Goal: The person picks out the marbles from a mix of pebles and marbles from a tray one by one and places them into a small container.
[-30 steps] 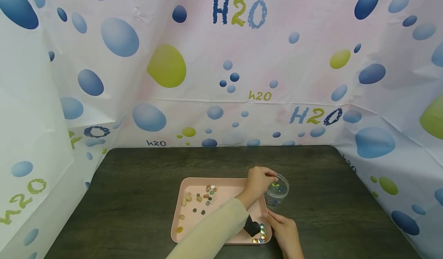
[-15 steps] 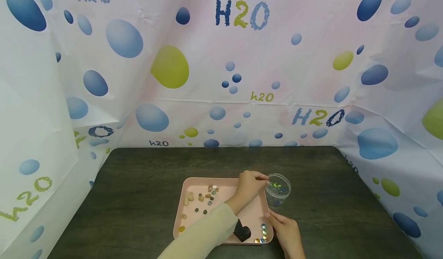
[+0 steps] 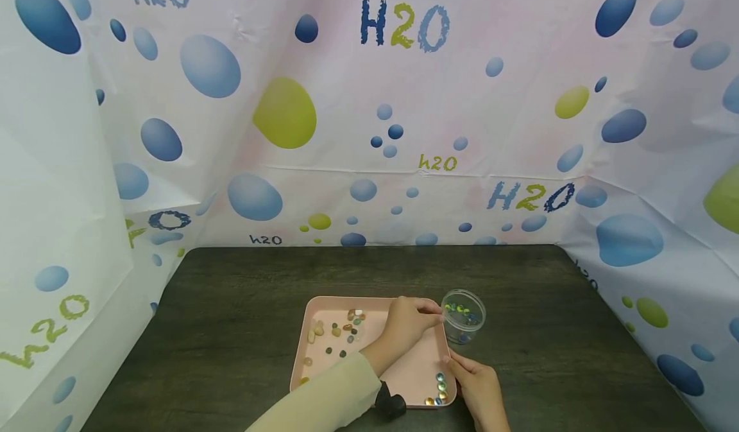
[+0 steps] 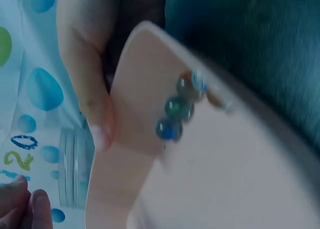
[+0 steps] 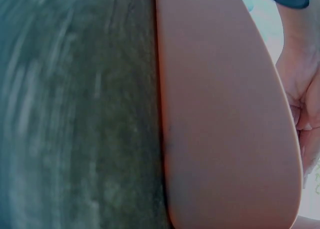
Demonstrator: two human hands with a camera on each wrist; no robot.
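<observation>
A pink tray (image 3: 412, 368) lies on the dark table. My left hand (image 3: 404, 323) is over the tray's far right part, its fingertips beside the rim of a clear round jar (image 3: 464, 319); I see nothing between them. Yellow-green and blue marbles show in the jar. Lower right, my right hand (image 3: 476, 384) holds the tray's right rim, thumb on top, as the left wrist view also shows. Near that corner is a line of glass marbles (image 3: 441, 384). Several small stones (image 3: 349, 329) are scattered over the tray's left half, some perhaps hidden by the sleeve.
A wood-grain table (image 3: 231, 329) surrounds the tray. Behind and at both sides hangs a white sheet (image 3: 335, 66) printed with drops and lettering. A black camera (image 3: 390, 405) under the left wrist hangs over the tray's near edge.
My left hand has drawn back from above the jar, leftward and a little nearer, to just beside its rim. My right hand keeps its hold on the tray. The head view has shifted slightly.
</observation>
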